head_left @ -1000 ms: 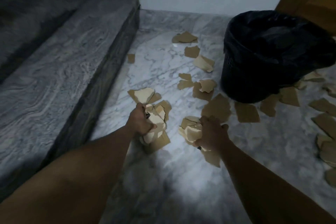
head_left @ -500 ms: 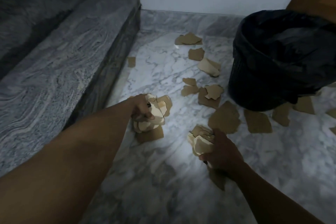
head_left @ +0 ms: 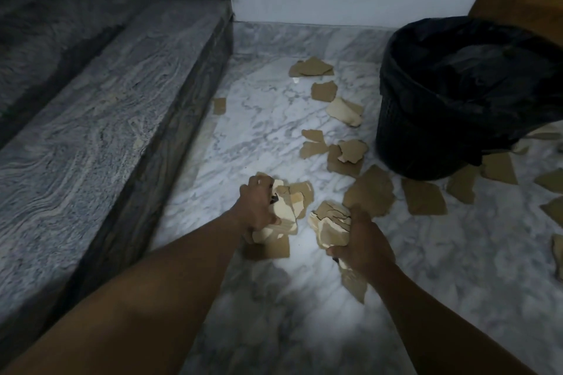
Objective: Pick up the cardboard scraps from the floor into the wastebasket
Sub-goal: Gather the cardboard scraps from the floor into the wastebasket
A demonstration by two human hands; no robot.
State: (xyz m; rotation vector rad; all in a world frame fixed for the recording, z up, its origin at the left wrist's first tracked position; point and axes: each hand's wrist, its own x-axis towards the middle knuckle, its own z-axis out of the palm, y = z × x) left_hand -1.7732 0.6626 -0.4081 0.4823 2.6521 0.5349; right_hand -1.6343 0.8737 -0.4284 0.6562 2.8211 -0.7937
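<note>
Both fists are full: the left hand [head_left: 257, 207] clutches a wad of cardboard scraps [head_left: 286, 210], the right hand [head_left: 361, 242] grips another bundle [head_left: 330, 227], both low over the marble floor [head_left: 268, 119], short of the wastebasket [head_left: 432, 119]. More loose pieces [head_left: 373, 192] lie scattered around the wastebasket's base.

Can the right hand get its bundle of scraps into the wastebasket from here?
Probably yes. The right hand grips its bundle, and the wastebasket stands ahead to its right with its mouth open; only loose scraps on the floor lie between.
</note>
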